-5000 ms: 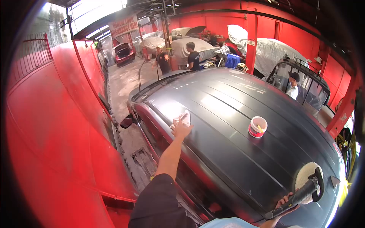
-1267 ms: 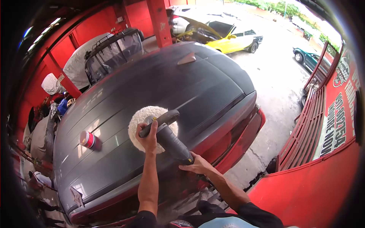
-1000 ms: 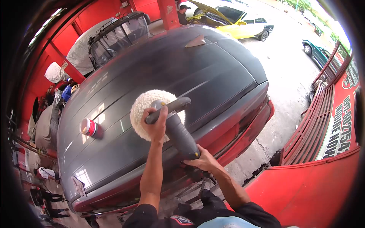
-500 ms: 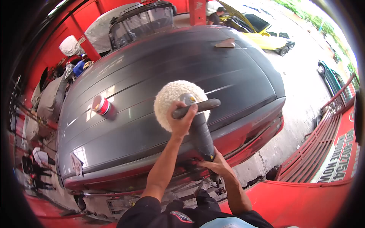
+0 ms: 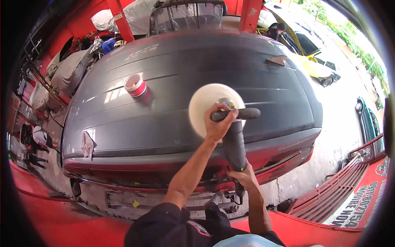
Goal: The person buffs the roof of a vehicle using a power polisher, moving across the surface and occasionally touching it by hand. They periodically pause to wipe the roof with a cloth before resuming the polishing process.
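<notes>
A grey car polisher (image 5: 233, 140) lies over the dark grey vehicle roof (image 5: 164, 119), its round cream wool pad (image 5: 200, 109) blurred as if spinning against the paint. My left hand (image 5: 219, 123) is wrapped around the side handle near the polisher's head. Farther back, my right hand (image 5: 246, 176) grips the rear end of the body, close to the roof's near edge. To the left, a red and white tub (image 5: 135, 85) of compound stands on the roof. A crumpled cloth (image 5: 87, 145) rests at the near left corner.
A small shark-fin piece (image 5: 277, 60) sits at the roof's far right. Red railing and signboard (image 5: 349, 206) lie at lower right. A person (image 5: 276, 32) stands by a yellow car (image 5: 312, 66) with its hood up. Covered vehicles (image 5: 74, 70) and a person (image 5: 41, 136) are at left.
The pad's fleece texture has turned to a smooth blur. My view has shifted, so the roof, tub and cloth appear displaced. Both hands keep their hold on the polisher.
</notes>
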The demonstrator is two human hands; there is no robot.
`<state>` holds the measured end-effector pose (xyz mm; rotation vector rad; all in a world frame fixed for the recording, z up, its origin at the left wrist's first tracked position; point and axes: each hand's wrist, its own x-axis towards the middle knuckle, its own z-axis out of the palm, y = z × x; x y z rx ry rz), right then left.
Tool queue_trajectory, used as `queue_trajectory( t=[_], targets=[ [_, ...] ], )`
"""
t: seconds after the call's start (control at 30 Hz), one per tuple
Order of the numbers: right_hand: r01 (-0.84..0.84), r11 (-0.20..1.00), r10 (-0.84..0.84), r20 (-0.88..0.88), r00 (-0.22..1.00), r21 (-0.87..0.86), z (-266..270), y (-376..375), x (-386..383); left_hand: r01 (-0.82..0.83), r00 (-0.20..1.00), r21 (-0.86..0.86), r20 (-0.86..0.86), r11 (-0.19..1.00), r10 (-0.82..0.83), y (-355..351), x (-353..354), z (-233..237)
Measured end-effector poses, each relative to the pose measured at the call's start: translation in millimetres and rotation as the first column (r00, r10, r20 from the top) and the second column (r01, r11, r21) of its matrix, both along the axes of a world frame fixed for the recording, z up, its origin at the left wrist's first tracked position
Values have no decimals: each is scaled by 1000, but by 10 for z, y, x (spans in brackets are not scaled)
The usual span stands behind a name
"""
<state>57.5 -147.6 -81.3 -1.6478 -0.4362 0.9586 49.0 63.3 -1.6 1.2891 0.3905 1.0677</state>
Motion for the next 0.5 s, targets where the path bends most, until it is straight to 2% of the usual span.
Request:
queue_trajectory(
  t=[0.03,0.07,0.13,0.17,0.2,0.27,0.3,0.37,0.5],
  targets=[
    [-39,999,40,-39,998,25,-13,43,-19,-65,998,82,-4,994,66,56,-25,-112],
    [-9,1000,11,-50,999,28,-37,83,-72,-56,996,-32,62,998,58,173,-195,-258],
    [-16,1000,16,13,1000,14,-39,278,-242,-65,997,-24,40,998,66,288,-312,-278],
    [-8,996,5,36,999,85,-191,339,-362,-122,992,109,-28,986,126,367,-413,-278],
    [-8,987,-4,69,998,163,-326,444,-433,-145,986,120,-64,982,153,435,-513,-244],
    [-83,996,79,129,989,28,-215,530,-584,-153,982,190,-84,970,171,558,-744,-223],
    [-107,994,106,50,993,29,-231,565,-672,-181,969,258,-119,949,217,565,-873,-171],
    [-142,987,146,-53,988,75,-229,621,-804,-219,955,273,-137,937,263,564,-1013,-159],
    [-79,985,98,-125,987,151,-277,601,-929,-120,973,293,-155,949,171,469,-941,-87]
  ],
)
